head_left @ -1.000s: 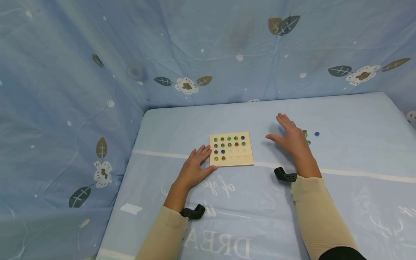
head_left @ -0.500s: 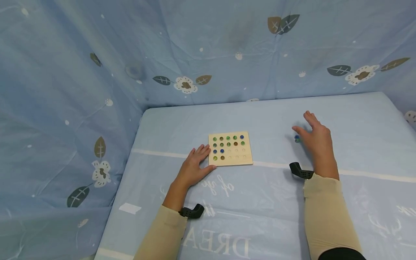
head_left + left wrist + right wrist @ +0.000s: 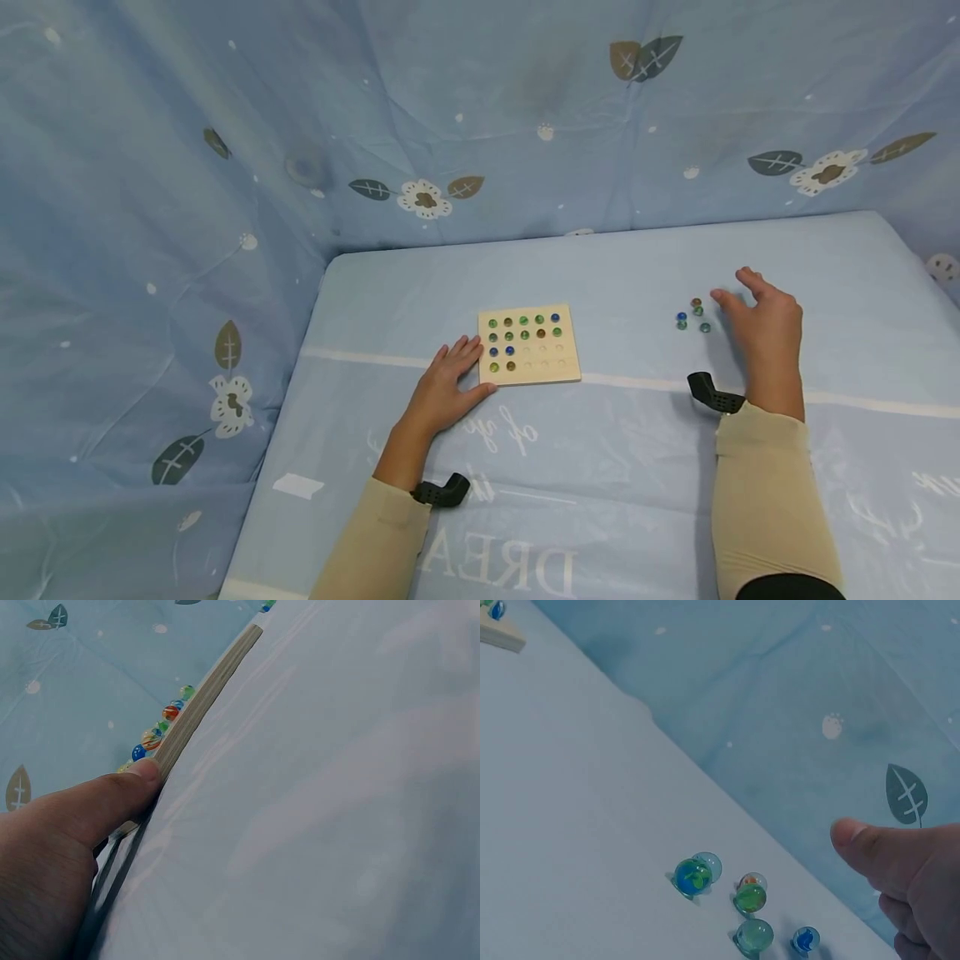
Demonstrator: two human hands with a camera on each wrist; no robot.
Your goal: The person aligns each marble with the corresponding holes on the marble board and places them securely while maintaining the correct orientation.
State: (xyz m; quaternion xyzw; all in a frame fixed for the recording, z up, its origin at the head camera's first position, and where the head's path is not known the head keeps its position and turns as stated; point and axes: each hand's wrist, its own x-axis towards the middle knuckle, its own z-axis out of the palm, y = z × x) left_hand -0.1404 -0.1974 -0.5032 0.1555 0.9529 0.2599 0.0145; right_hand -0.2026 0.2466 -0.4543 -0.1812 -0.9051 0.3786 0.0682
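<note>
A pale wooden board with rows of round hollows lies mid-table, several coloured marbles seated in it. My left hand rests at the board's left side, fingers straight along the edge and thumb at the near corner; in the left wrist view the thumb presses the edge. To the right, my right hand hovers beside several loose marbles, thumb and index finger apart, nothing visible between them. A blue marble sits nearest that hand in the right wrist view; the hand hides it in the head view.
A blue cloth with printed leaves and flowers hangs behind the pale table and to its left. A white patch lies at the table's left side. Each wrist wears a black camera mount.
My right hand has moved right, from left of the loose marbles to beyond them, uncovering the marbles on the group's left side. The left hand and the board stay put.
</note>
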